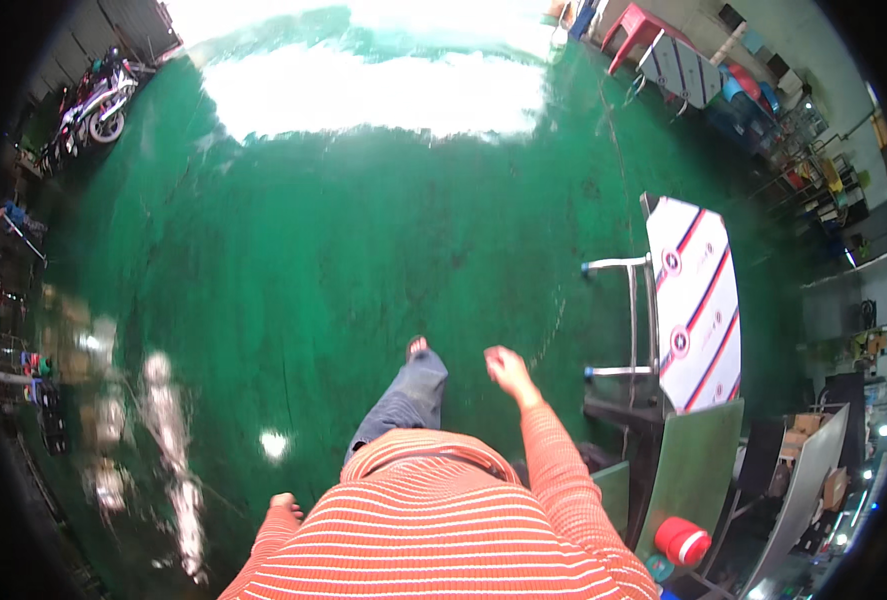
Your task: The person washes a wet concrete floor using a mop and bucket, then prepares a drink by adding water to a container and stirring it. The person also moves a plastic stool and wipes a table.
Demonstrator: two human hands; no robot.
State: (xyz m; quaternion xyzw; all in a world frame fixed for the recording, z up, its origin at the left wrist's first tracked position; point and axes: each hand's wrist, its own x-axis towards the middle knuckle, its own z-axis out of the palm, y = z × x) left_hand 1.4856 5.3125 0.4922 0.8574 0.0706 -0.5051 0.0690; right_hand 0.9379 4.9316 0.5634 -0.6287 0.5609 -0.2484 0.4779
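Note:
My right hand (508,368) hangs out in front of me on the right, above the green floor, fingers curled in and nothing visible in them. Low at my left side is my left hand (284,503), partly cut off by my body; its fingers are too small and hidden to read. Neither hand touches anything I can see. The nearest thing to my right hand is a folding table (698,305) with a white top striped in red and blue and metal legs, standing apart from the hand to the right.
Beside the folding table stands a green-topped table (698,460) bearing a red round container (682,541). Motorbikes (103,110) stand far left. A red plastic stool (638,30) and another striped table (680,70) are far right. Shiny green floor (363,220) stretches ahead toward bright light.

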